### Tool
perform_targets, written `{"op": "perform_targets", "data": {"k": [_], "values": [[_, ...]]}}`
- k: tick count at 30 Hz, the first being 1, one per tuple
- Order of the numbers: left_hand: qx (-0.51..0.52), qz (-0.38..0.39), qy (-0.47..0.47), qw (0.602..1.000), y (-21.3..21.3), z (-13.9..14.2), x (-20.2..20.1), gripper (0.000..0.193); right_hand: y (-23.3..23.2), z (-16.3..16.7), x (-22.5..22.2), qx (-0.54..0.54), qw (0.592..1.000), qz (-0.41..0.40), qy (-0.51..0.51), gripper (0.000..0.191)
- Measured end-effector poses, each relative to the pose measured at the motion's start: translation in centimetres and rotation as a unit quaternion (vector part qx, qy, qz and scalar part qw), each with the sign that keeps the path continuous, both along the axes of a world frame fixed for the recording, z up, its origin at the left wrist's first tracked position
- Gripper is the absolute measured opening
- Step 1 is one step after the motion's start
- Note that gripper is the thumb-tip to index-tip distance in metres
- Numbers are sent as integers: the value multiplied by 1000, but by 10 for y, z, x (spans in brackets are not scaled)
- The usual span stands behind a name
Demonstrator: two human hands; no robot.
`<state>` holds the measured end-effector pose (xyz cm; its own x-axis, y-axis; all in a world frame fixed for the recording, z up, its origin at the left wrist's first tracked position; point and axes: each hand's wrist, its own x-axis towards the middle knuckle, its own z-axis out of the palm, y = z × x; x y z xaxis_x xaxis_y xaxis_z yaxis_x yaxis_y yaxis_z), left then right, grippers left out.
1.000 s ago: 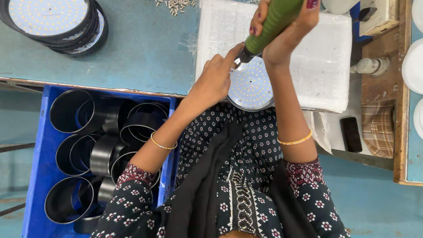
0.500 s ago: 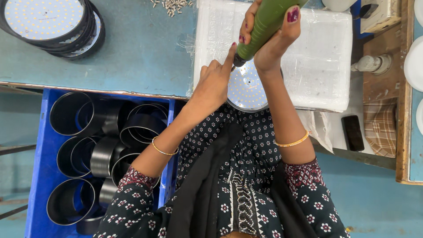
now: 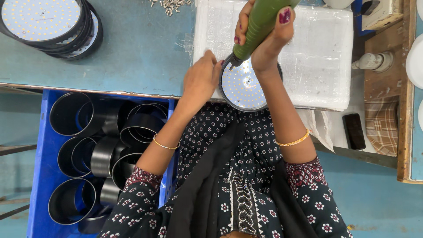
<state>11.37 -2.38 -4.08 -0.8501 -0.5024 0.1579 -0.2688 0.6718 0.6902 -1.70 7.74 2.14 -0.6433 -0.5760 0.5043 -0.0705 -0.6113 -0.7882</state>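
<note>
Right hand [image 3: 269, 37] still clenched round green screwdriver [image 3: 257, 26], now more upright over round LED lamp [image 3: 246, 86]. Left hand [image 3: 200, 79] steadying lamp rim, as before. White plastic-wrapped block [image 3: 321, 57] under lamp at table front edge.

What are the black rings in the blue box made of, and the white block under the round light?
Black rings: probably painted or coated metal, thin-walled with a soft sheen. Blue box: looks like moulded plastic. White block: seemingly foam, wrapped in crinkled clear film.

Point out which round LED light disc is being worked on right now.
The LED disc on the white wrapped block, under the green screwdriver in the right hand; the left hand steadies it. The others sit stacked top-left.
</note>
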Motion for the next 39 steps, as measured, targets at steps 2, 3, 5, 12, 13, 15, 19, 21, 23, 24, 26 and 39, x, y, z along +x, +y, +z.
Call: {"op": "perform_targets", "data": {"k": [2, 3, 5, 12, 13, 15, 19, 21, 23, 24, 26, 39], "values": [[-43, -5, 10, 999, 2, -5, -5, 28, -1, 2, 3, 0, 1000, -1, 5, 68], [-64, -8, 13, 998, 4, -8, -7, 31, -1, 2, 4, 1, 1000, -3, 9, 67], [-66, -6, 18, 998, 2, -12, -8, 35, -2, 4, 7, 4, 1000, -3, 25, 66], [-94, -37, 53, 993, -4, -20, -9, 38, -3, 11, 17, 29, 998, 0, 58, 63], [-95, -39, 54, 993, -5, -20, -9, 37, -4, 12, 17, 29, 998, 2, 61, 63], [-96, -43, 55, 993, -5, -20, -9, 37, -4, 13, 17, 28, 998, 2, 61, 63], [-98, -43, 46, 993, -7, -19, -9, 37, -7, 12, 17, 25, 998, 2, 54, 63], [-92, -44, 40, 994, -7, -18, -9, 37, -7, 13, 18, 26, 998, 5, 56, 65], [-91, -43, 39, 994, -7, -17, -9, 37, -6, 14, 19, 28, 998, 9, 60, 66], [-91, -42, 39, 994, -8, -17, -9, 37, -6, 15, 19, 28, 998, 11, 60, 67], [-93, -44, 40, 994, -9, -16, -9, 36, -7, 15, 20, 27, 998, 13, 56, 68], [-97, -32, 24, 994, -17, 3, -8, 37, -13, 20, 12, 8, 1000, 19, 24, 70]]}}
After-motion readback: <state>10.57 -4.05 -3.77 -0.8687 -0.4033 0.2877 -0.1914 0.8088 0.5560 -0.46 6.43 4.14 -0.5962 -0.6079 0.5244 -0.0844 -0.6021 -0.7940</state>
